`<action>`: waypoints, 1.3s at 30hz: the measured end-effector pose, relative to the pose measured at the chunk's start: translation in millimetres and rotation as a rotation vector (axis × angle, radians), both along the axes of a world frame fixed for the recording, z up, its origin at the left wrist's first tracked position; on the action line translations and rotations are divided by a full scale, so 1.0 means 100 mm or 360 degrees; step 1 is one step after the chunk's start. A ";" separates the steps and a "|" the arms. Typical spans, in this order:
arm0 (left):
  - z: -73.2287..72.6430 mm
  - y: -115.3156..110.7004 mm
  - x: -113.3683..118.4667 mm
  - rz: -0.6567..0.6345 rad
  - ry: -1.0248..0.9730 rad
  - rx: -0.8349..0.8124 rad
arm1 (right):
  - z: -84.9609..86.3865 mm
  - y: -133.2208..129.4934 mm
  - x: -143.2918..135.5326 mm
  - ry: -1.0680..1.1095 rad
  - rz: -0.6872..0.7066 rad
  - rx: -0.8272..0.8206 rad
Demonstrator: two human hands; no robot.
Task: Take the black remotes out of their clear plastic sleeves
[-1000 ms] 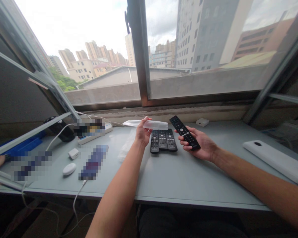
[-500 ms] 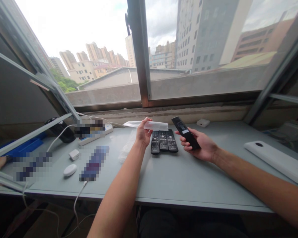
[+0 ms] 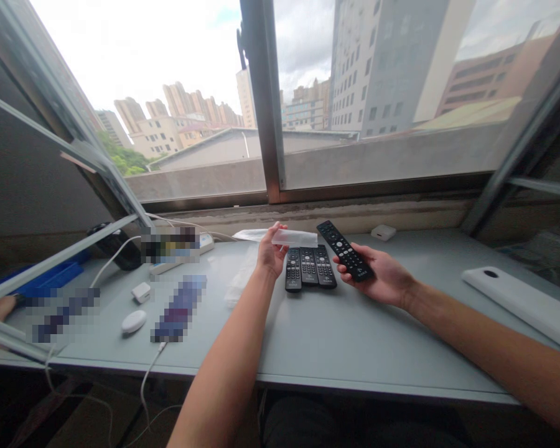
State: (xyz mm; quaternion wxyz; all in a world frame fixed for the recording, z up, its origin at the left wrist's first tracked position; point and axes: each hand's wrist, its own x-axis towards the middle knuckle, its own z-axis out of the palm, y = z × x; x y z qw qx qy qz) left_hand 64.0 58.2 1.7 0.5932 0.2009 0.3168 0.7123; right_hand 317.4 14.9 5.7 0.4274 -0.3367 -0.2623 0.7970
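Observation:
My left hand [image 3: 271, 252] is closed on a clear plastic sleeve [image 3: 297, 238], held level above the table. A black remote control [image 3: 345, 250] lies in my right hand [image 3: 382, 274], its button side turned up and its far end pointing to the upper left. Between the two hands, three more black remotes [image 3: 309, 266] rest side by side on the table, buttons up; the sleeve hides part of their far ends. Left of these, partly behind my left forearm, is a pile of clear plastic sleeves [image 3: 242, 277].
On the grey table [image 3: 354, 348] sit a white power strip [image 3: 205, 243], a white charger [image 3: 140, 292], a white oval case [image 3: 134, 322] and a small white box [image 3: 383, 232]. A long white device [image 3: 518, 305] lies at right. Another person's hand [image 3: 2, 309] shows at far left.
The remote in my right hand has been turned over, from its back with a label to its button side. My left hand and the sleeve have hardly moved.

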 end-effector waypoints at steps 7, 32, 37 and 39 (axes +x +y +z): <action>-0.03 0.02 -0.01 0.0003 0.0010 0.0015 | -0.15 0.06 0.02 -0.0104 0.0002 0.0393; -0.02 0.02 -0.02 0.0029 -0.0020 0.0015 | -0.23 0.00 0.02 -0.1077 -0.0367 0.1591; -0.02 0.03 -0.04 0.0037 -0.0070 -0.0002 | -0.14 -0.04 0.00 -0.0990 -0.0292 0.1410; -0.02 0.04 -0.06 0.0044 -0.0098 -0.0021 | -0.13 -0.05 0.00 -0.1031 -0.0223 0.1346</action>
